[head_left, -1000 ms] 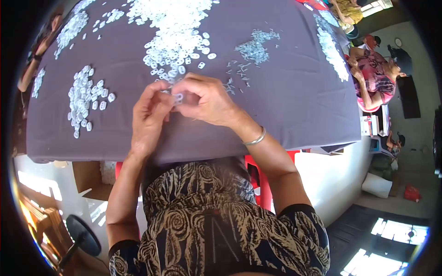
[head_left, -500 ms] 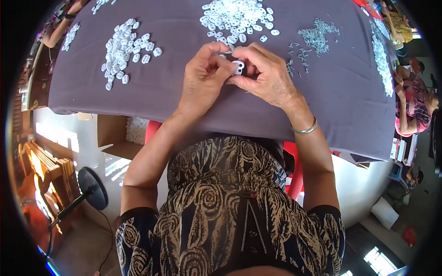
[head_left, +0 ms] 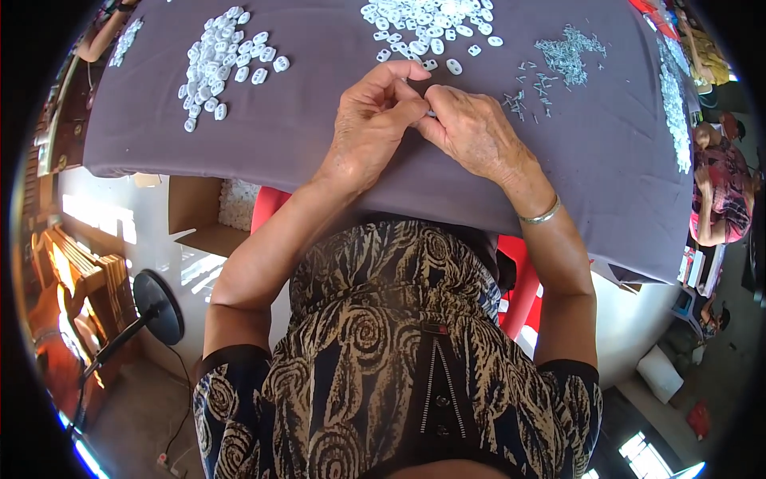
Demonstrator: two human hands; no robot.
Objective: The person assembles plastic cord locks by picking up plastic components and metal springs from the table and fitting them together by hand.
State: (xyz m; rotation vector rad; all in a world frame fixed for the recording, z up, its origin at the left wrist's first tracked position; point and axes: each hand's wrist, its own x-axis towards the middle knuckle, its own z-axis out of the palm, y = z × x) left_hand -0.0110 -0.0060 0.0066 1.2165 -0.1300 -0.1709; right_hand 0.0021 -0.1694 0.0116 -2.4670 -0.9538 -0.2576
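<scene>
Head view: above the table [head_left: 279, 136], in from its near edge, I see the left hand [head_left: 371, 120] and right hand [head_left: 475, 134] brought together, fingertips pinching a small pale piece [head_left: 432, 112], nearly all hidden, so I cannot tell its angle. I'd brace it with one hand, make fine adjustments with the other, and avoid brushing the metal pins [head_left: 570, 56] toward the right edge.

Small pieces [head_left: 435, 16] are gleaming white at top centre; pins [head_left: 568, 60] are shining silvery at upper right; the tablecloth [head_left: 271, 128] is showing purple-grey; tan swirls are patterning the dark garment [head_left: 363, 351], lower centre.
</scene>
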